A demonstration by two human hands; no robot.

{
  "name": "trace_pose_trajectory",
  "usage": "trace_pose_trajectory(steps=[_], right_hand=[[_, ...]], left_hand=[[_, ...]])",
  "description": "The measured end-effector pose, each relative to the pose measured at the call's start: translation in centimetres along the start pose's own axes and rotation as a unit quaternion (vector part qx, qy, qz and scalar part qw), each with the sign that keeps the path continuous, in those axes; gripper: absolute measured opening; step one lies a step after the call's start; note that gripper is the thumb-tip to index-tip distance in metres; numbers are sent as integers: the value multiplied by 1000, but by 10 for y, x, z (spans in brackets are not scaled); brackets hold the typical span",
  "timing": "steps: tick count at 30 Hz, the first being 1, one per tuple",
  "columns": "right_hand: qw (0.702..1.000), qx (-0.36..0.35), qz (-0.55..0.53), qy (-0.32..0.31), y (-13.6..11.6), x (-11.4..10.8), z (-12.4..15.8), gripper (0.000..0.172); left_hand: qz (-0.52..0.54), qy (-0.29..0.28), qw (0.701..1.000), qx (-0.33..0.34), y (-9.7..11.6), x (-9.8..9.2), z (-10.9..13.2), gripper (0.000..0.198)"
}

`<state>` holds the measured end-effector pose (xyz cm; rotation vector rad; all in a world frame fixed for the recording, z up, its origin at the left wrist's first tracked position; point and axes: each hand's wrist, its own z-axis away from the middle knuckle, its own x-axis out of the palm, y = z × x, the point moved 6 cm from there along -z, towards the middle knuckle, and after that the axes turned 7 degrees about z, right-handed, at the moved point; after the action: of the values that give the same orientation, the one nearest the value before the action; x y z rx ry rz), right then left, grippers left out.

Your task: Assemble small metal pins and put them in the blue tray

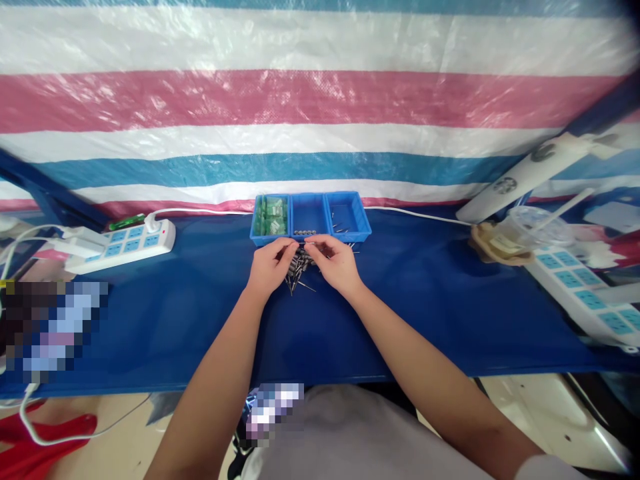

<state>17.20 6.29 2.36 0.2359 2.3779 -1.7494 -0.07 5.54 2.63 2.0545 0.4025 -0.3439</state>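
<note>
My left hand (273, 267) and my right hand (339, 265) meet above the table, just in front of a blue three-part bin (350, 237). Thumbs and fingertips of both hands are closed together on a thin metal rod (302, 244), mostly covered by the fingers. Under and between the hands lies a loose pile of thin metal rods (299, 270), some with thicker grey parts. In the bin's left compartment are green-tinted clear packets (275, 217). Several small round metal parts (305, 233) line the front of the middle compartment, and a few thin rods (340, 227) lie in the right one.
The blue tabletop (200, 313) carries a white power strip (163, 241) with plugs at left and another power strip (565, 293) at right. A clear plastic cup (533, 227) with a straw and a white cylinder (525, 177) stand at right. A striped sheet (320, 100) hangs behind.
</note>
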Motion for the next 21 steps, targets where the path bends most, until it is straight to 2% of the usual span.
trace_pose_trajectory(steps=[11,17,21], right_hand=[[1000,14,1,0,4,0,0,31],[1000,18,2,6,7,1,0,36],[1000,9,10,11,4,0,0,32]], left_hand=[[-4,47,999,19,1,-4,1,22],[2,29,999,19,-1,-3,1,21],[6,18,1000,16,-1,-1,2,20]])
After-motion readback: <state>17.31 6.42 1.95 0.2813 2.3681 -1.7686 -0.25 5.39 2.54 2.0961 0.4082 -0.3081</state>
